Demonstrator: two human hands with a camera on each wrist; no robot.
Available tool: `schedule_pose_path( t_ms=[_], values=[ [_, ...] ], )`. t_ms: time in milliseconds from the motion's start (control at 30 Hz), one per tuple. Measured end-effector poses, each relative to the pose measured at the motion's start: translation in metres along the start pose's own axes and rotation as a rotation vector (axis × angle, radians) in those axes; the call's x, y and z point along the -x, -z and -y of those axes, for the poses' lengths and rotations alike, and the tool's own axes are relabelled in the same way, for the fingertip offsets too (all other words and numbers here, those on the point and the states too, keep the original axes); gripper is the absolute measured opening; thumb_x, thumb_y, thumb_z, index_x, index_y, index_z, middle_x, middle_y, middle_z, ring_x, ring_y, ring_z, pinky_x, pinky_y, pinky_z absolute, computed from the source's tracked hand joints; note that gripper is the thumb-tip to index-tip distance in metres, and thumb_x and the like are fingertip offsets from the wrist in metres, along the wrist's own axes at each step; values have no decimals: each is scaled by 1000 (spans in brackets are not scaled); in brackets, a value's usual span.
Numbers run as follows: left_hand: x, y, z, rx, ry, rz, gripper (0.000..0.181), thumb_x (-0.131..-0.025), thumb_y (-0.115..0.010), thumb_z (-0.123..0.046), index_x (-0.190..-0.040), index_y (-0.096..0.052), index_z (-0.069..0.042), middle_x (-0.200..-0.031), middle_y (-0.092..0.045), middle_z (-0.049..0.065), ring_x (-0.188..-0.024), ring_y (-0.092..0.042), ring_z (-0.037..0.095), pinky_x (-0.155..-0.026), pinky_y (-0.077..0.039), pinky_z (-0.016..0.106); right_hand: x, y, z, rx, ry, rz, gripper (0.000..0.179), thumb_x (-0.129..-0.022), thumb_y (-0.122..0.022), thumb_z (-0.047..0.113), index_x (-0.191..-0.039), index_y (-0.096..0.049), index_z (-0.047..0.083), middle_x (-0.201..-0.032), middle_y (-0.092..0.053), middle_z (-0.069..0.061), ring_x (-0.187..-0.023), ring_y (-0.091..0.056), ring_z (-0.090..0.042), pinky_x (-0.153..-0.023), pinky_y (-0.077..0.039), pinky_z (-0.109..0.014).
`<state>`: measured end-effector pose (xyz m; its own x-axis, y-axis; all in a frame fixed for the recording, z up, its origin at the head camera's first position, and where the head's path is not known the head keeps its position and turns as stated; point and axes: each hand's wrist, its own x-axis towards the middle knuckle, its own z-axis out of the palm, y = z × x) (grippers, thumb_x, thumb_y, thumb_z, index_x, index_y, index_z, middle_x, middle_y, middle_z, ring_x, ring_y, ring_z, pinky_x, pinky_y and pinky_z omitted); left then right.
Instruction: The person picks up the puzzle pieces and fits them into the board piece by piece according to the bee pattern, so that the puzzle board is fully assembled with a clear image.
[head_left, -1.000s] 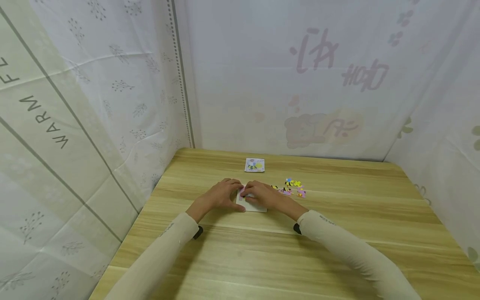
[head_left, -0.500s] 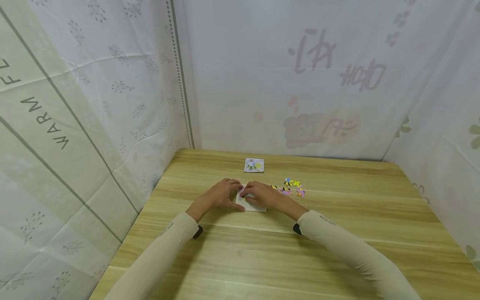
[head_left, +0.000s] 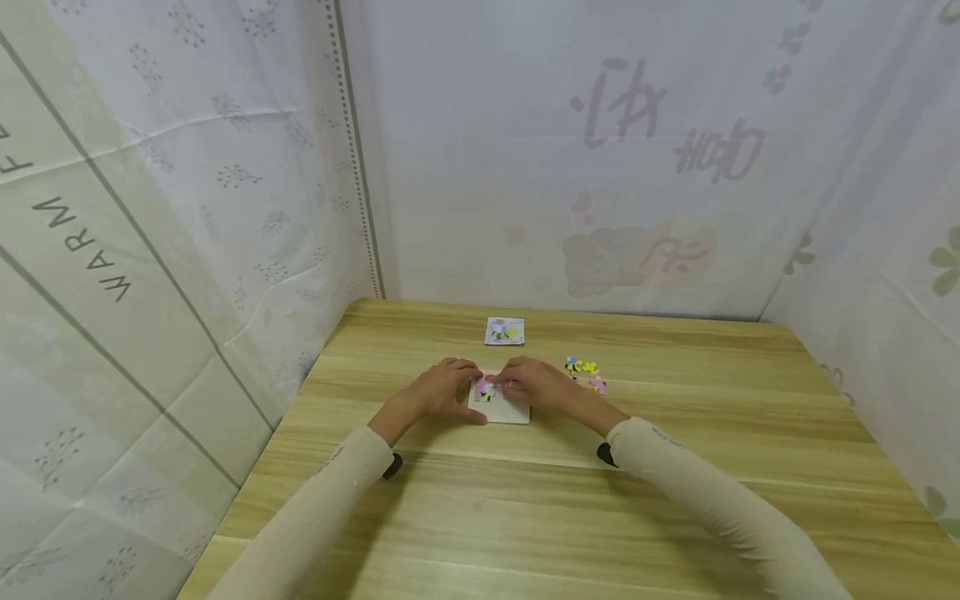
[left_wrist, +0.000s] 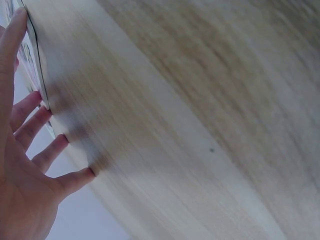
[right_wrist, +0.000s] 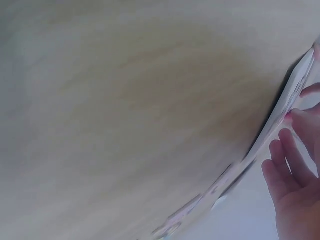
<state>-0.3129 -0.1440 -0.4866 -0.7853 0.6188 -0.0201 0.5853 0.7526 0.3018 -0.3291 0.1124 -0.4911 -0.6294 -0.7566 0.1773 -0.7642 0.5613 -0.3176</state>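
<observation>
A square white puzzle board [head_left: 510,412] lies on the table, with several pink, yellow and black jigsaw pieces [head_left: 484,392] at its upper left. My left hand [head_left: 437,392] braces the board's left side, thumb by the near corner. The left wrist view shows that hand's fingers [left_wrist: 30,122] spread and fairly straight along the board's edge. Over the board's upper part, my right hand [head_left: 543,385] has its thumb and index finger bent together on a small pinkish puzzle piece, mostly hidden by the fingers. In the right wrist view the other fingers [right_wrist: 287,160] stay off the board.
Beyond the board lies a square picture card [head_left: 505,332] with a bee on it. Loose puzzle pieces [head_left: 583,367] lie right of the board, some partly behind the right hand. The wooden table [head_left: 480,517] meets fabric walls [head_left: 525,167] at the back and sides.
My right hand has shifted slightly right, uncovering a red spot and other pieces on the board. It now covers some loose pieces. The left hand keeps its place on the board.
</observation>
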Motion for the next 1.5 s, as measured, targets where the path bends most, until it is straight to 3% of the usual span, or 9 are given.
schedule_pose_path(
  t_ms=[433,667,933,1267,1500],
  values=[
    [3,0,2,10,17,10,92,-78,-82,-66,-148,-57,-10,-155,-50,10,-147,-40,35,-120,-34,54,20,17,-24,-11,-97,-26,23,-100,-71,11,-121,-75,6,-119,-71,-8,-112,-67,-24,-96,-56,-42],
    [4,0,3,-6,24,9,93,-78,-83,-65,-148,-57,-10,-156,-50,9,-147,-39,34,-122,-33,51,33,25,-41,56,-81,-41,23,-99,-70,10,-120,-75,2,-118,-72,-11,-111,-67,-27,-96,-56,-45],
    [5,0,1,15,23,3,93,-78,-84,-64,-147,-57,-10,-156,-49,10,-148,-39,35,-121,-33,53,49,38,-56,1,-125,-59,24,-100,-70,9,-122,-74,-1,-118,-71,-15,-99,-69,-29,-84,-60,-44],
    [1,-2,1,7,25,5,92,-78,-83,-66,-147,-58,-11,-156,-50,9,-147,-39,34,-120,-34,55,66,48,-78,11,-231,-21,29,-99,-72,10,-125,-72,0,-123,-70,-15,-113,-67,-32,-96,-57,-48],
    [1,-1,0,9,23,5,92,-78,-83,-65,-147,-57,-11,-156,-50,9,-147,-39,35,-119,-34,57,74,50,-87,-4,-234,-25,29,-98,-73,12,-124,-73,0,-119,-71,-14,-107,-67,-30,-92,-57,-48]
  ],
)
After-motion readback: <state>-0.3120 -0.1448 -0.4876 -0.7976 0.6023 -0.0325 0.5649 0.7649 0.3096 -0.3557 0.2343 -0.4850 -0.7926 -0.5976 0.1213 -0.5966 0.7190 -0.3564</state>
